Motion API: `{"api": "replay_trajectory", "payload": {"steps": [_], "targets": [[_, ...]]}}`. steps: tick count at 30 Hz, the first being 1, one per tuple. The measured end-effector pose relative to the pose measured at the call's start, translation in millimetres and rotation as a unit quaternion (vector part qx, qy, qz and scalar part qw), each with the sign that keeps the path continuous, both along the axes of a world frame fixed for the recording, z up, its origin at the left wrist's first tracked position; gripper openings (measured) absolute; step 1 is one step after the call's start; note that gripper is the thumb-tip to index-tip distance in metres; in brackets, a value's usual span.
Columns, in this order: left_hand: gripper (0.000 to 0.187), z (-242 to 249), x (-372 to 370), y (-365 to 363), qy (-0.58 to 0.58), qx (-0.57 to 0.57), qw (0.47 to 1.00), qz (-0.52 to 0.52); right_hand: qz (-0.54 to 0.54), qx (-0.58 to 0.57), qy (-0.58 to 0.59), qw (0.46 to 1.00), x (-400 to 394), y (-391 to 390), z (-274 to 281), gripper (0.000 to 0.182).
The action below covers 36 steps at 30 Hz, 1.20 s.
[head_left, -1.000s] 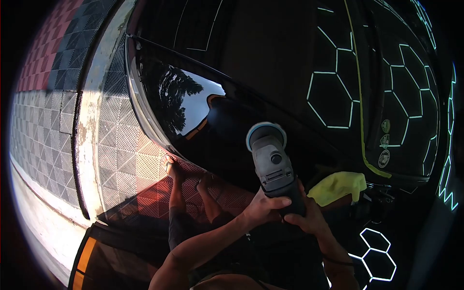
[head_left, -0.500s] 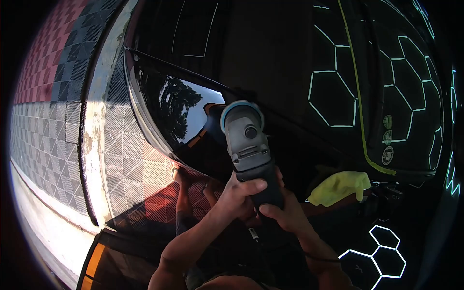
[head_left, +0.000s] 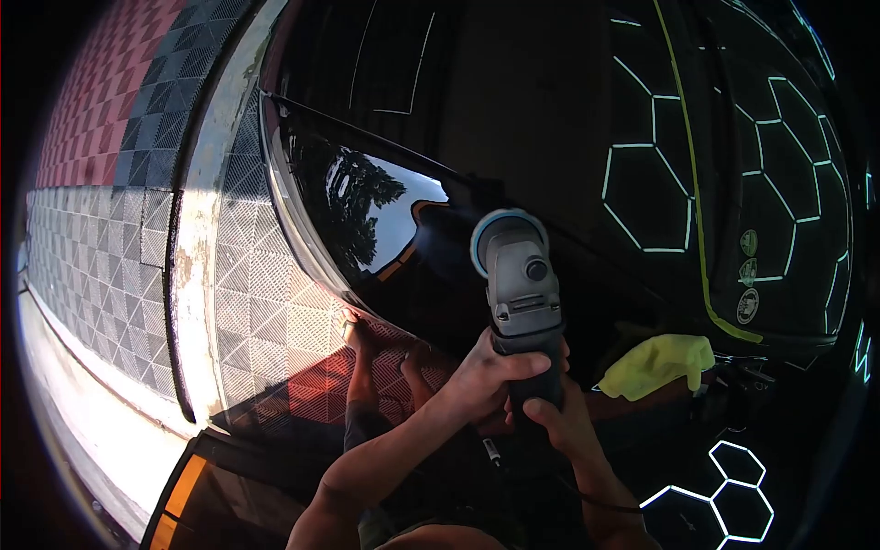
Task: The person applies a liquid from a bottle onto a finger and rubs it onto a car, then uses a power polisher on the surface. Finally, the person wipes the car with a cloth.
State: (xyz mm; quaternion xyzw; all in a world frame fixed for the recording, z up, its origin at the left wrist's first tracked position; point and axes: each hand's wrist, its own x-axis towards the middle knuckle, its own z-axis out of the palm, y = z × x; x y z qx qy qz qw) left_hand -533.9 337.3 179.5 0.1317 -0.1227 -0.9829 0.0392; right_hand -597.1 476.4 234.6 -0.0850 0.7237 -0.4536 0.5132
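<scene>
Polisher [head_left: 524, 291] shifted farther from sky reflection [head_left: 396, 220].

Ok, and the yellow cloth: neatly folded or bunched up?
Bunched up: the yellow cloth lies in a rumpled heap with uneven edges and no neat folds showing.

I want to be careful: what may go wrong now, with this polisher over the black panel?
The left hand and right hand both grip the rear of the polisher, so its head might tilt or jump.

The pad is close to the dark seam beside the glossy panel; it may rub that edge too hard.

The yellow-green cloth lies loose and could slip off.
</scene>
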Motion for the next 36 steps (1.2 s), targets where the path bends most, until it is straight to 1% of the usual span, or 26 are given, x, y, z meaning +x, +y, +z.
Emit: {"api": "replay_trajectory", "payload": {"steps": [2, 3, 4, 5, 7, 8, 10, 11, 12, 13, 14, 16, 18, 22, 23, 25, 28, 31, 34, 36], "targets": [[0.062, -0.1, 6.6, -13.5, -0.024, 0.01, 0.999, 0.021, 0.005, -0.004, 0.014, 1.0, 3.3, -12.9, -3.9, 0.054], [0.063, -4.0, 8.9, -18.2, -0.015, 0.014, 0.999, 0.04, 0.011, -0.003, 0.026, 1.0, 6.1, -25.1, -4.4, 0.053], [0.056, -4.7, 10.6, -24.6, -0.006, 0.027, 0.998, 0.06, 0.016, -0.002, 0.039, 0.999, 7.9, -33.7, -4.8, 0.053], [0.056, -7.1, 13.5, -28.6, -0.002, 0.032, 0.997, 0.065, 0.007, -0.001, 0.044, 0.999, 8.5, -38.4, -5.1, 0.053], [0.056, -8.0, 12.4, -28.7, 0.006, 0.038, 0.997, 0.065, 0.056, -0.007, 0.094, 0.994, 8.6, -43.4, -4.9, 0.052], [0.054, -7.1, 12.1, -27.0, 0.003, 0.032, 0.998, 0.058, 0.054, -0.006, 0.097, 0.994, 9.2, -38.9, -6.5, 0.052], [0.053, -7.1, 12.3, -21.4, -0.004, 0.028, 0.998, 0.057, 0.012, -0.006, 0.053, 0.999, 13.3, -20.7, -13.5, 0.052], [0.059, -8.7, 9.9, -14.1, -0.006, 0.009, 1.0, 0.026, 0.016, -0.004, 0.051, 0.999, 14.9, -12.6, -14.1, 0.052], [0.065, -10.5, 7.4, -6.3, -0.008, -0.009, 1.0, -0.004, -0.015, -0.015, 0.035, 0.999, 15.8, -3.6, -13.8, 0.054], [0.063, -13.0, 6.0, 0.5, -0.004, -0.02, 1.0, -0.023, -0.045, -0.028, 0.019, 0.998, 15.3, 5.1, -14.7, 0.056], [0.058, -6.9, 4.2, 4.3, -0.013, -0.014, 0.999, -0.03, -0.038, -0.028, 0.015, 0.999, 13.8, 16.3, -16.6, 0.056], [0.048, -19.1, 3.2, 19.5, 0.025, -0.042, 0.998, -0.039, -0.026, -0.013, 0.003, 1.0, 12.6, 37.3, -23.3, 0.061], [0.047, -20.9, 6.3, 27.1, 0.018, -0.065, 0.996, -0.052, -0.032, -0.017, -0.009, 0.999, 17.0, 50.9, -28.9, 0.063], [0.049, -21.0, 17.1, 30.9, -0.003, -0.074, 0.995, -0.067, -0.042, -0.023, -0.028, 0.998, 24.1, 50.9, -27.5, 0.065], [0.049, -22.3, 19.6, 32.9, -0.007, -0.065, 0.996, -0.055, -0.043, -0.024, -0.027, 0.998, 25.3, 47.0, -24.8, 0.065], [0.049, -21.8, 25.1, 36.7, -0.01, -0.055, 0.997, -0.045, -0.058, -0.022, -0.066, 0.996, 28.9, 39.1, -18.6, 0.065], [0.047, -20.0, 29.1, 39.0, -0.025, -0.017, 0.999, -0.042, -0.077, -0.03, -0.067, 0.994, 36.2, 41.9, -19.3, 0.064], [0.047, -19.5, 32.4, 37.1, -0.033, -0.016, 0.999, -0.04, -0.067, -0.014, -0.083, 0.994, 36.6, 40.9, -17.3, 0.064], [0.047, -21.0, 36.9, 32.3, -0.031, -0.023, 0.998, -0.04, -0.069, 0.001, -0.07, 0.995, 43.0, 33.7, -16.1, 0.065], [0.046, -21.2, 44.4, 23.3, -0.034, -0.036, 0.998, -0.041, -0.051, -0.006, -0.079, 0.996, 47.8, 31.9, -26.4, 0.064]]}}
